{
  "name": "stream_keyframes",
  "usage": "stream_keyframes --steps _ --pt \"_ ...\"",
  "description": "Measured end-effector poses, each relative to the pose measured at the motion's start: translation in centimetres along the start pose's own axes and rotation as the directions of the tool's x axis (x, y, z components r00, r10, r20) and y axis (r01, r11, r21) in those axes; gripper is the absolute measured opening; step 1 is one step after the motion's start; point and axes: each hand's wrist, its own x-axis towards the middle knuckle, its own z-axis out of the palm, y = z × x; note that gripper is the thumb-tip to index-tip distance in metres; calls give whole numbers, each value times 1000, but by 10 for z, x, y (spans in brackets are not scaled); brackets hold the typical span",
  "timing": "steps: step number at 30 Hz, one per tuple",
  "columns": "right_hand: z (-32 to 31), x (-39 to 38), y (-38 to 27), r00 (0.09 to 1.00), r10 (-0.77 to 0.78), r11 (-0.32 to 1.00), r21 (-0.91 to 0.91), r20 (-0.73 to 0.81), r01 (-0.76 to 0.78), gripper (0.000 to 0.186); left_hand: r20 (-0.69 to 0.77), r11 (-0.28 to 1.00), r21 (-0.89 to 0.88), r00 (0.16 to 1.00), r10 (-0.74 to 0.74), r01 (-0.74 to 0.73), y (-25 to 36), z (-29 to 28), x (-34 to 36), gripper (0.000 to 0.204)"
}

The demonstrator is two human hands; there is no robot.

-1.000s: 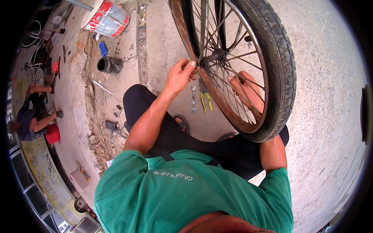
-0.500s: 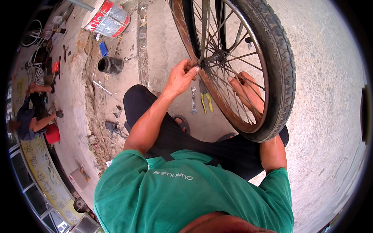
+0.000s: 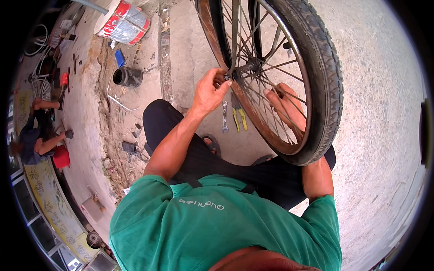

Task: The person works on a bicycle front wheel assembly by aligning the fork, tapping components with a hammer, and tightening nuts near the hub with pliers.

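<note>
A bicycle wheel [image 3: 332, 77] with a black tyre and rusty rim stands upright before my knees. At the near-left end of its hub [image 3: 253, 67], the thumb and fingers of my left hand [image 3: 209, 92] pinch a small dark axle nut [image 3: 227, 77] beside a frame bar. My right hand [image 3: 287, 106] reaches in among the spokes from the right, fingers curled; spokes cross in front of it, and what it grips, if anything, is hidden. Below the hub, a spanner [image 3: 224, 117] and yellow-handled pliers [image 3: 239, 116] lie side by side on the ground.
A red-and-white bucket [image 3: 129, 25], a black cylindrical pot [image 3: 128, 77] and a blue object [image 3: 119, 58] stand or lie at the far left. Broken concrete [image 3: 101, 113] runs along the left. Another person [image 3: 34, 140] sits by a red stool [image 3: 61, 156] at the left edge.
My left thumb and fingertips have shifted slightly at the axle end, so the small dark nut shows more. The right hand stays nearly still among the spokes.
</note>
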Motion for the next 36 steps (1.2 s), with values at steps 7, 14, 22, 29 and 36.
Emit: stream_keyframes --steps 7,14,22,29,36 --pt "0 3 4 999 30 995 92 23 -32 37 129 986 -67 981 -146 155 -3 -4 2 32" --pt "-7 -2 -10 1000 -9 1000 -17 17 9 37 445 594 -358 691 -569 720 -7 -12 14 28" --pt "-9 -2 -19 999 -33 993 -112 -6 32 36 103 959 -160 970 -219 233 1 -3 1 32" --pt "-5 -2 -10 998 -68 991 -113 -18 65 35 197 954 -126 949 -245 272 -5 -2 1 29" --pt "-3 4 -6 998 -55 995 -87 -25 53 39 472 670 -375 754 -456 641 -13 -9 10 32"
